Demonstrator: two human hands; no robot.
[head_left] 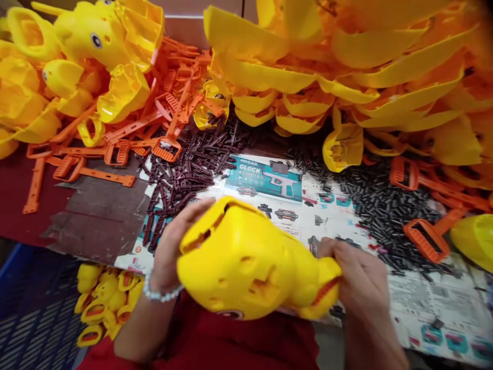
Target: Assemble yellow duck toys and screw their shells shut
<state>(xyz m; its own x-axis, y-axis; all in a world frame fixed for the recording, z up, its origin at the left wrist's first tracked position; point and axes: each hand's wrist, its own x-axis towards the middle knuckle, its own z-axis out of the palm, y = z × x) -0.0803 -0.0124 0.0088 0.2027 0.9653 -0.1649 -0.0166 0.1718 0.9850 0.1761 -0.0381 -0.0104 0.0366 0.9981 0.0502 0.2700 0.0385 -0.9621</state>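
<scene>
Head view: yellow toy body [254,267] held up btwn both grips, at the near edge of the surface [96,216].
L grip [169,252] cupped round the wide end, fingertips partly hidden; R grip [360,272] wrapped tight on the narrow end. Prob. light, stiff, slick plastic, not v. fragile; open seam [210,231] may flex if squeezed. Best hold: both ends, fingers clear of seam.
</scene>
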